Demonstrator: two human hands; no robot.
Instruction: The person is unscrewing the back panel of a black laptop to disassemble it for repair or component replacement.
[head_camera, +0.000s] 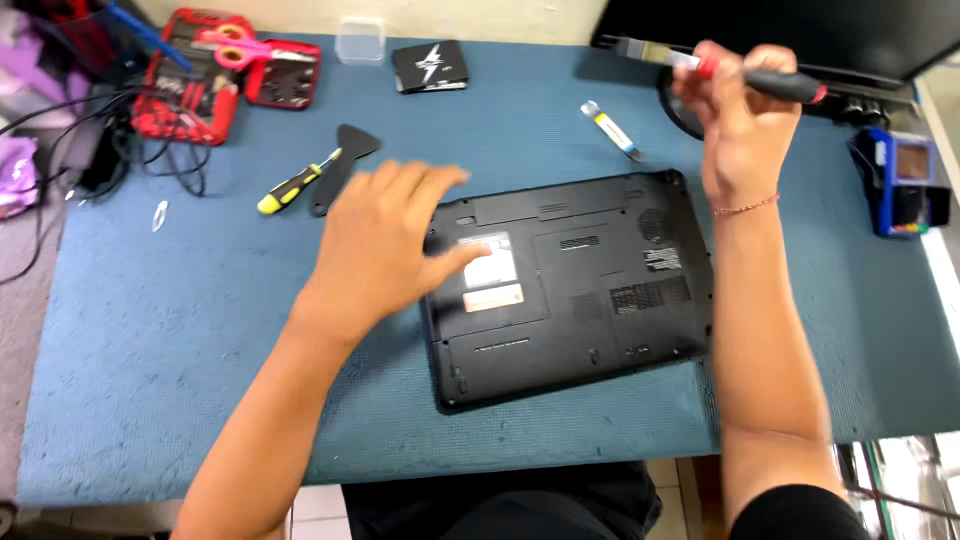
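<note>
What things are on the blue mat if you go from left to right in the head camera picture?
Red tool case → yellow-handled screwdriver → left hand → black upside-down laptop → right hand holding a black-handled brush → blue gadget.

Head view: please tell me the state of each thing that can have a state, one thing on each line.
Laptop: closed, lying bottom side up on the blue mat.
Red tool case: open.
Left hand: open, flat, at the laptop's left edge.
Right hand: fingers closed around a black-handled screwdriver, raised above the mat.
Yellow-handled screwdriver: lying loose on the mat.
</note>
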